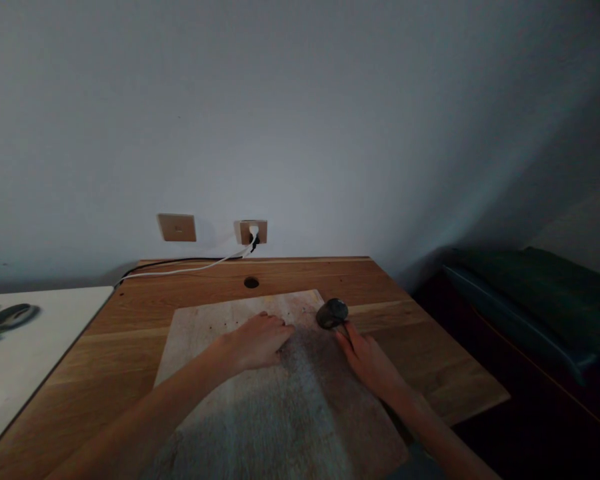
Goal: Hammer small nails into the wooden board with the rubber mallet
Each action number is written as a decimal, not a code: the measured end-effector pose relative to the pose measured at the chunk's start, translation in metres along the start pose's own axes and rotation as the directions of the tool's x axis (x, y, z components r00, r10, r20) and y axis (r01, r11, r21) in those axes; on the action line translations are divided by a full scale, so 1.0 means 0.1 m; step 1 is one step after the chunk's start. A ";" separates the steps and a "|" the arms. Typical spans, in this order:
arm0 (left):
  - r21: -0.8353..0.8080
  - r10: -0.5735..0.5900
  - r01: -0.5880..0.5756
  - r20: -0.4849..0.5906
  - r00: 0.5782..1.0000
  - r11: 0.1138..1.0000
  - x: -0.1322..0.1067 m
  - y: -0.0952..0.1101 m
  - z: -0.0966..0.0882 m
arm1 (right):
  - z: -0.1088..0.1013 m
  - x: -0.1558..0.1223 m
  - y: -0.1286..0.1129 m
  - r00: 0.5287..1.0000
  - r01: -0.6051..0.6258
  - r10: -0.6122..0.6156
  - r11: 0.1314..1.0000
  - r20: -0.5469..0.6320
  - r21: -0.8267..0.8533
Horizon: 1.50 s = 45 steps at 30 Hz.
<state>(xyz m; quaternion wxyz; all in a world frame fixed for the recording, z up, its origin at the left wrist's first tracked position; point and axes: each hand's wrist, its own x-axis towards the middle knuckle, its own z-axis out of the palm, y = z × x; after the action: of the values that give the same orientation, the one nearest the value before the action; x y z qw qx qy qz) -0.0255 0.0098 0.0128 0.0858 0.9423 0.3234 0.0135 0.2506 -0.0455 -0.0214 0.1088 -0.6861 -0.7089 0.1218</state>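
A pale, worn wooden board (pixel 260 413) lies on a wooden table. My left hand (pixel 263 339) rests over its upper middle with the fingers curled and closed; whatever they may pinch is hidden or too small to make out. In my right hand (pixel 367 360) is the handle of a mallet (pixel 332 313) with a dark, cylindrical head. The mallet's head is over the board's far right corner, to the right of my left hand. Several small dark specks dot the board's far part, too small to identify.
Behind the board, the wooden table (pixel 430 347) has a round cable hole (pixel 251 283). White and black cables run to a wall socket (pixel 253 232). A white surface (pixel 45 340) on the left carries a dark, blurred object (pixel 14 316). Dark green cushioning (pixel 545 293) stands at right.
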 end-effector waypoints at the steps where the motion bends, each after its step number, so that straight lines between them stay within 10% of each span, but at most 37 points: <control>1: -0.052 0.010 -0.009 0.012 1.000 0.999 0.01 -0.04 -0.03 | 0.00 0.00 0.00 1.000 -0.001 0.001 1.000 0.000 0.001; 6: -0.466 0.030 -0.048 -0.046 0.999 0.883 0.21 -0.29 -0.11 | -0.01 0.00 -0.02 1.000 -0.016 0.016 1.000 0.008 0.001; 11: -0.596 -0.367 0.121 -0.310 0.877 0.794 0.52 -0.40 0.18 | -0.03 0.00 -0.03 1.000 -0.012 0.012 1.000 0.013 0.014; 14: -0.637 -0.357 0.086 -0.310 0.881 0.766 0.55 -0.40 0.35 | -0.03 -0.01 -0.01 1.000 -0.007 0.007 1.000 0.015 0.022; 45: -0.154 -0.175 0.129 -0.332 0.927 0.979 0.39 -0.36 0.32 | -0.07 -0.02 -0.04 1.000 -0.019 0.019 0.999 0.018 0.045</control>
<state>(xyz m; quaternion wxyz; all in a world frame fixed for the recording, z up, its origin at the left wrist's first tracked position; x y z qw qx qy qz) -0.0139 0.0565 -0.0265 0.0898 0.8898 0.4041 0.1923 0.2495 -0.0473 -0.0139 0.1170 -0.6891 -0.7004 0.1447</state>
